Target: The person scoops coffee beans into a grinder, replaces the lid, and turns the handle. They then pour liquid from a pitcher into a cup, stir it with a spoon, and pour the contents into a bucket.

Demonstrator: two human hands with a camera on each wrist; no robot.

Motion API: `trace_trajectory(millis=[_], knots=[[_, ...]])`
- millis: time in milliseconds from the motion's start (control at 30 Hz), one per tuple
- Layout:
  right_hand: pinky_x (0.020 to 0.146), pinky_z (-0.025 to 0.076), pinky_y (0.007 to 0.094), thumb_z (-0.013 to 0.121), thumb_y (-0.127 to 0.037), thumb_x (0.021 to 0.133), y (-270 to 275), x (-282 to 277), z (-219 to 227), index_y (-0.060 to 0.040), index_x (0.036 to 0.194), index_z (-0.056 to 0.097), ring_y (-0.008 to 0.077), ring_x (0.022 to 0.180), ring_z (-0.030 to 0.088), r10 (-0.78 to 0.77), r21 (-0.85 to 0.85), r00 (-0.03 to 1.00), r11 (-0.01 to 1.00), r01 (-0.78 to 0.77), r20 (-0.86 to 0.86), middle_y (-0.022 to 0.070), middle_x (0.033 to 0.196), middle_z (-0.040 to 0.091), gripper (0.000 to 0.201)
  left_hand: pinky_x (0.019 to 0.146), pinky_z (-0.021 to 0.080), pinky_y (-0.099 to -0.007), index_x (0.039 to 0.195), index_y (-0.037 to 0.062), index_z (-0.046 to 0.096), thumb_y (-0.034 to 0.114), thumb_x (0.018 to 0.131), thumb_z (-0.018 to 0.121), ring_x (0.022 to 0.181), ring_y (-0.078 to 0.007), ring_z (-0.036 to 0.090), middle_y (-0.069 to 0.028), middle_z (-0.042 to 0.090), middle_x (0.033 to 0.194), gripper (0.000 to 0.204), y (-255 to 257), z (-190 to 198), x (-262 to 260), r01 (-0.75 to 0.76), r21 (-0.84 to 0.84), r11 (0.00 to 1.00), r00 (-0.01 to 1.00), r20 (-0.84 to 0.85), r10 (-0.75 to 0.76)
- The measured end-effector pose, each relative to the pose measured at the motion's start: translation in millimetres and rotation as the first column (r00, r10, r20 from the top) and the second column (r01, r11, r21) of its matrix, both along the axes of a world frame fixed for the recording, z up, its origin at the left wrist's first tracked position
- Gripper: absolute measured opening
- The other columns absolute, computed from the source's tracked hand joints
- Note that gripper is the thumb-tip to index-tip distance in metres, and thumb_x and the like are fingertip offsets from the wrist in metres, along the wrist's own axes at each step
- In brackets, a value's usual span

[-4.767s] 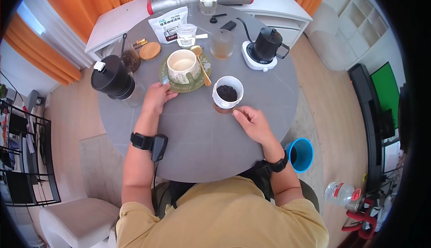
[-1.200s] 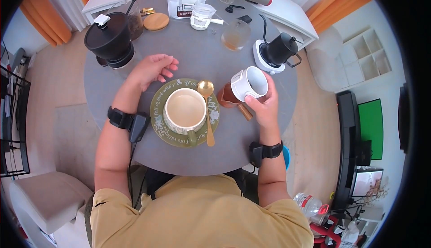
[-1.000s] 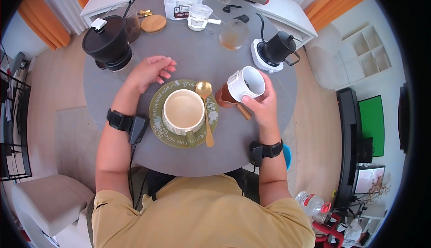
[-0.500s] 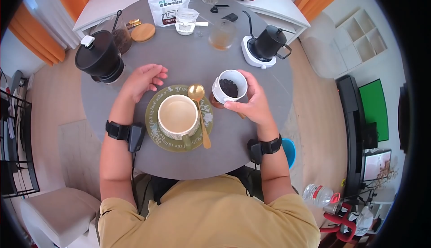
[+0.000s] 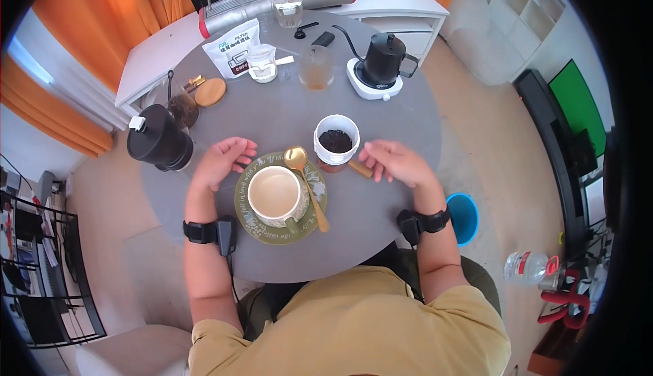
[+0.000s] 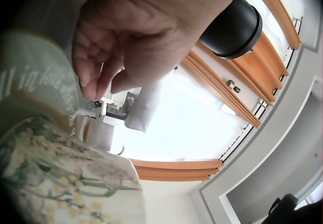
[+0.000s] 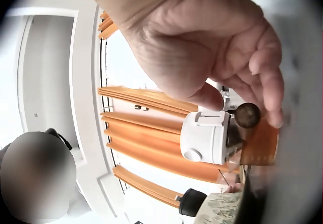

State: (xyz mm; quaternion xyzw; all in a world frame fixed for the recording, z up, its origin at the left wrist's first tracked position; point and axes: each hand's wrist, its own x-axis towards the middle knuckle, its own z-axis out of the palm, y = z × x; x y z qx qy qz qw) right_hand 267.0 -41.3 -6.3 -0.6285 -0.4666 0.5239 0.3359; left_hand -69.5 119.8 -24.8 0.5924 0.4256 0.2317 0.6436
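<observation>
A white cup-shaped dripper (image 5: 337, 139) with dark grounds inside sits on a pot of brown liquid, whose wooden handle (image 5: 360, 168) points toward the right hand (image 5: 401, 164). That hand is just right of the dripper, fingers loosely bent, holding nothing. In the right wrist view the dripper (image 7: 204, 137) stands beyond the fingers. The left hand (image 5: 221, 161) rests by the upper left rim of a green plate (image 5: 253, 230), empty, fingers loosely curled. On the plate are a cream cup (image 5: 274, 194) and a gold spoon (image 5: 309, 189). The left wrist view shows the cup's floral side (image 6: 70, 178).
A black grinder (image 5: 160, 138), jar (image 5: 182, 107) and wooden lid (image 5: 210, 91) stand at the left. Toward the back are a coffee filter bag (image 5: 233, 49), small white dripper (image 5: 263, 64) and glass (image 5: 316, 68). A black kettle (image 5: 383, 59) is at the back right.
The right hand has let go of the white dripper and moved right. The dripper now sits upright on the pot. The left hand remains by the plate; the head view has shifted.
</observation>
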Motion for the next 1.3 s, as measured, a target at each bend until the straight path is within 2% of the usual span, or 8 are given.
trace_trajectory(millis=[233, 300, 500, 733, 800, 1000, 1133, 1300], knots=[[0.046, 0.033, 0.0201, 0.047, -0.037, 0.095, -11.9, -17.9, -7.3, -0.0067, 0.096, 0.06, 0.0054, 0.053, 0.045, 0.14, -0.07, 0.986, 0.987, -0.146, -0.085, -0.0013, 0.068, 0.055, 0.033, 0.057, 0.046, -0.0207, 0.093, 0.005, 0.067, 0.024, 0.094, 0.053, 0.065, -0.0057, 0.056, 0.003, 0.063, 0.074, 0.024, -8.1, 17.4, -19.7, 0.282, 0.066, 0.957, 0.907, -0.343, -0.244], [0.048, 0.031, 0.02, 0.047, -0.034, 0.096, -11.2, -17.7, -14.3, -0.0071, 0.096, 0.059, 0.0045, 0.055, 0.039, 0.156, -0.001, 0.968, 0.987, -0.16, -0.198, -0.0038, 0.066, 0.048, 0.03, 0.057, 0.046, -0.0211, 0.093, 0.0045, 0.067, 0.024, 0.093, 0.054, 0.063, -0.0059, 0.056, 0.0032, 0.063, 0.073, 0.023, -7.3, 16.0, -21.7, 0.327, 0.042, 0.944, 0.898, -0.323, -0.297], [0.053, 0.032, 0.019, 0.046, -0.032, 0.096, -11.9, -24.5, -7.9, -0.0071, 0.091, 0.058, 0.0047, 0.063, 0.038, 0.075, -0.014, 0.973, 0.997, -0.08, -0.217, -0.0037, 0.071, 0.045, 0.028, 0.058, 0.048, -0.022, 0.094, 0.0025, 0.066, 0.021, 0.092, 0.058, 0.062, -0.0066, 0.056, 0.0025, 0.063, 0.073, 0.02, -5.5, 11.6, -21.1, 0.366, 0.012, 0.93, 0.9, -0.258, -0.351], [0.056, 0.035, 0.0207, 0.047, -0.036, 0.095, 2.5, -20.7, -4.7, -0.0074, 0.09, 0.057, 0.007, 0.066, 0.04, 0.026, -0.003, 0.992, 1.0, -0.027, -0.123, -0.0015, 0.073, 0.046, 0.03, 0.06, 0.049, -0.0233, 0.096, 0.0012, 0.066, 0.019, 0.091, 0.059, 0.062, -0.0083, 0.057, 0.001, 0.063, 0.075, 0.02, -8.5, 10.6, -13.4, 0.346, 0.05, 0.937, 0.913, -0.249, -0.324], [0.046, 0.022, 0.018, 0.046, -0.035, 0.097, 9.6, -19.5, -3.6, -0.0106, 0.088, 0.054, 0.0026, 0.056, 0.03, 0.02, 0.037, 0.996, 0.999, -0.017, -0.085, -0.0074, 0.067, 0.038, 0.027, 0.06, 0.049, -0.0235, 0.095, 0.001, 0.066, 0.018, 0.091, 0.059, 0.063, -0.0083, 0.057, 0.0006, 0.063, 0.075, 0.019, -9.5, 8.8, -10.1, 0.349, 0.061, 0.935, 0.913, -0.248, -0.324], [0.044, 0.02, 0.0181, 0.046, -0.032, 0.097, 34.1, -23.0, 13.7, -0.009, 0.089, 0.054, 0.002, 0.053, 0.028, 0.017, 0.029, 0.994, 0.999, -0.014, -0.108, -0.0084, 0.065, 0.037, 0.025, 0.061, 0.048, -0.0234, 0.096, 0.001, 0.067, 0.018, 0.091, 0.059, 0.064, -0.0079, 0.056, 0.0002, 0.064, 0.077, 0.019, -16.2, 6.4, 3.5, 0.339, 0.05, 0.94, 0.923, -0.213, -0.321], [0.054, 0.031, 0.0205, 0.048, -0.037, 0.095, 55.7, -20.5, 6.9, -0.0091, 0.089, 0.056, 0.0063, 0.066, 0.037, 0.085, 0.002, 0.983, 0.996, -0.086, -0.163, -0.0038, 0.073, 0.044, 0.029, 0.061, 0.048, -0.023, 0.097, 0.001, 0.067, 0.019, 0.091, 0.059, 0.065, -0.0077, 0.057, 0.0007, 0.064, 0.078, 0.02, -25.4, 10.6, 15.5, 0.332, 0.043, 0.942, 0.931, -0.177, -0.319], [0.044, 0.019, 0.0183, 0.047, -0.033, 0.097, 72.7, -29.5, 3.1, -0.0086, 0.091, 0.054, 0.0017, 0.054, 0.027, 0.143, 0.023, 0.974, 0.99, -0.141, -0.177, -0.009, 0.066, 0.036, 0.026, 0.062, 0.051, -0.0242, 0.097, -0.0003, 0.066, 0.018, 0.093, 0.056, 0.066, -0.0089, 0.059, -0.0009, 0.064, 0.077, 0.021, -24.6, 5.3, 21.9, 0.365, 0.022, 0.931, 0.92, -0.159, -0.358]])
